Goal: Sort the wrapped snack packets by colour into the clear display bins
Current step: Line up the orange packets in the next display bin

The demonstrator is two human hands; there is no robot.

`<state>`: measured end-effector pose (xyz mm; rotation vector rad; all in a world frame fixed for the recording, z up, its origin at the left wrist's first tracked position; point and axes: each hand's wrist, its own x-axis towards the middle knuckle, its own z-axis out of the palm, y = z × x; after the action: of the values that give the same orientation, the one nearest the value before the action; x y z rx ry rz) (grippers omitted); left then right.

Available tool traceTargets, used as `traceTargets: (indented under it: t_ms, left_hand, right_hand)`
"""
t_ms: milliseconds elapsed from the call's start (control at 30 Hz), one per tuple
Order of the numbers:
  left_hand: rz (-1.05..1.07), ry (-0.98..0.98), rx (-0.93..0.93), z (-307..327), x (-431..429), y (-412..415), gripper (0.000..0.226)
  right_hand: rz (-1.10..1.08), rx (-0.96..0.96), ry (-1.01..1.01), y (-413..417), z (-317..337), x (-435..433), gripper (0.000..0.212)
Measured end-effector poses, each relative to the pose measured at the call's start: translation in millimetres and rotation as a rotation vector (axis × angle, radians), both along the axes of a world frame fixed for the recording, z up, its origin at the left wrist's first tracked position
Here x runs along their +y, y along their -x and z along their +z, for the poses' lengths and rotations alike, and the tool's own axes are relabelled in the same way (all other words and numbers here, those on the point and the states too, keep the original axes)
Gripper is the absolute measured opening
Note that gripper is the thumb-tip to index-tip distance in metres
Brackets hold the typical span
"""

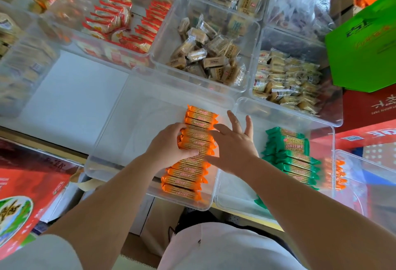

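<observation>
**Orange row: both hands on it**

Status: left hand is gripping a few orange foil-wrapped snack packets mid-row, fingers curled round them. The right hand is lying flat, fingers spread, touching the row's right ends. Row is sitting at the right side of the near clear plastic bin. Green wrapped packets are sitting in the neighbouring clear bin, right.

The near clear bin is bare left of its orange packets, which line its right wall. Filled bins crowd the upper frame; white tabletop lies open at centre left.
</observation>
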<state>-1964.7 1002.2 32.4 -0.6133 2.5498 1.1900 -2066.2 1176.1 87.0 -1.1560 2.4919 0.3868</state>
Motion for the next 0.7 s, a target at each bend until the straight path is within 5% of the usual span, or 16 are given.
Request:
traceTargets:
  t_ms: [433,700]
  left_hand:
    - [-0.124,-0.081,-0.029,-13,-5,15,0.069]
    - [-0.195,0.042,-0.079,-8,-15,36,0.031]
  right_hand:
    - [-0.062,-0.044,0.015,-1,-6,11,0.071]
    - [-0.069,-0.101,-0.032,0,-7,11,0.073]
